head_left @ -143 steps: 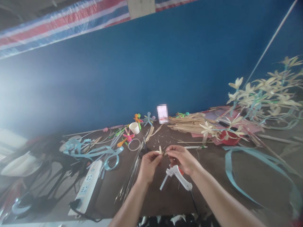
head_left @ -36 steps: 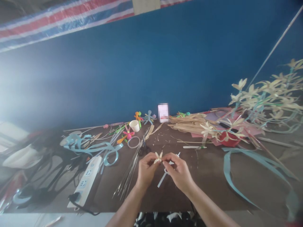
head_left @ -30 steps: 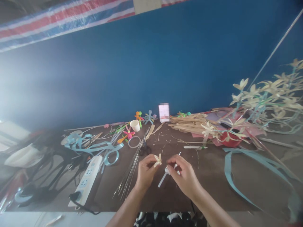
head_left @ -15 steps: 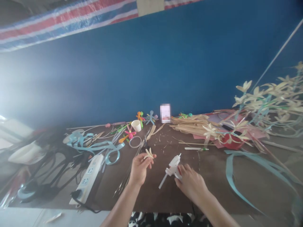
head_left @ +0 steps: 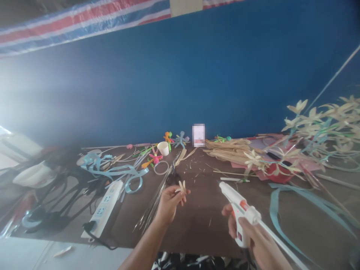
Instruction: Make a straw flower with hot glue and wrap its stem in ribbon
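Between the fingertips of my left hand is a small pale flower made of thin dried strips, its petals pointing up. My right hand grips a white hot glue gun by its handle, raised off the table. The gun's nozzle points up and left, toward the flower but well apart from it. A long glue stick sticks out of its back end. Just beyond my left hand lie dark-handled scissors, partly hidden, beside a bundle of thin wires.
A white power strip and light blue ribbon lie to the left. A paper cup and colourful pipe-cleaner figures are at the back. Dried strips, a white pen and finished flowers are on the right.
My right hand has picked the glue gun up off the table, moved it right and turned its nozzle toward the left. My left hand, still pinching the flower, has shifted slightly right.
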Demonstrator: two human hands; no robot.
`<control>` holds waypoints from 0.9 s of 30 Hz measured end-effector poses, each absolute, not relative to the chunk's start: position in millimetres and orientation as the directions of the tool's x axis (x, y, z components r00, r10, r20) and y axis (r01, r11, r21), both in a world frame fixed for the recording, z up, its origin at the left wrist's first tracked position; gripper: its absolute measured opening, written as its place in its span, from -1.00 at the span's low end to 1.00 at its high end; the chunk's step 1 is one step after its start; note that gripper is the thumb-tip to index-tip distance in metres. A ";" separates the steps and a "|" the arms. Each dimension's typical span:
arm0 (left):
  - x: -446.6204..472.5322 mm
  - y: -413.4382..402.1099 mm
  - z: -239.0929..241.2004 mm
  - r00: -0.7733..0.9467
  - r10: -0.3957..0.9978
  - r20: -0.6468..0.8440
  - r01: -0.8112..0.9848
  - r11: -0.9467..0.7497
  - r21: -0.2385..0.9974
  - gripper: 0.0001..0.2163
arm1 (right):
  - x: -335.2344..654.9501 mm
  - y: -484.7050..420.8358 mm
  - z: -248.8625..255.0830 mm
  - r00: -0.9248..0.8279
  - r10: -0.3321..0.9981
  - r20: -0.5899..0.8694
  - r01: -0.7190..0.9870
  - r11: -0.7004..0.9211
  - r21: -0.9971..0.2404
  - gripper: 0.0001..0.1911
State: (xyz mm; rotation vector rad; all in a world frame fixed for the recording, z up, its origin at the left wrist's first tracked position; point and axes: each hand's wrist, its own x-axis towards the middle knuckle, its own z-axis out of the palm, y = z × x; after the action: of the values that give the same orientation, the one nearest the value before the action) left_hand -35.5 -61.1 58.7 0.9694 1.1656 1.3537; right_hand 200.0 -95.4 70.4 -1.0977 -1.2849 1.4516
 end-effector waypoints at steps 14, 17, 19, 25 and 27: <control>-21.5 -64.3 75.1 -0.010 1.000 0.004 -0.100 -0.005 0.995 -0.89 | 178.8 -111.2 102.2 -0.242 0.969 0.048 0.211 0.101 -0.972 -0.58; -22.4 -65.6 77.4 0.005 1.000 0.023 -0.082 -0.023 0.996 -0.90 | 176.5 -111.3 109.0 -0.257 0.963 0.077 0.283 0.152 -0.947 -0.59; -23.7 -66.1 79.3 0.018 0.999 0.033 -0.072 -0.031 0.997 -0.89 | 175.6 -111.3 112.6 -0.259 0.961 0.100 0.314 0.182 -0.932 -0.58; -27.1 -66.1 85.6 0.032 0.997 0.065 -0.038 -0.064 0.997 -0.90 | 176.1 -110.7 114.9 -0.261 0.954 0.149 0.351 0.237 -0.906 -0.55; -27.3 -66.2 86.6 0.041 0.997 0.064 -0.030 -0.062 0.998 -0.91 | 176.2 -110.3 114.7 -0.273 0.947 0.167 0.353 0.260 -0.899 -0.55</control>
State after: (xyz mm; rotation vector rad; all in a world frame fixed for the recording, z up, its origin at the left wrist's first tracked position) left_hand -27.3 -66.2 86.6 1.2536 1.1272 1.2376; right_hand 176.2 -110.3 114.7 -1.1919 -1.7766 0.9940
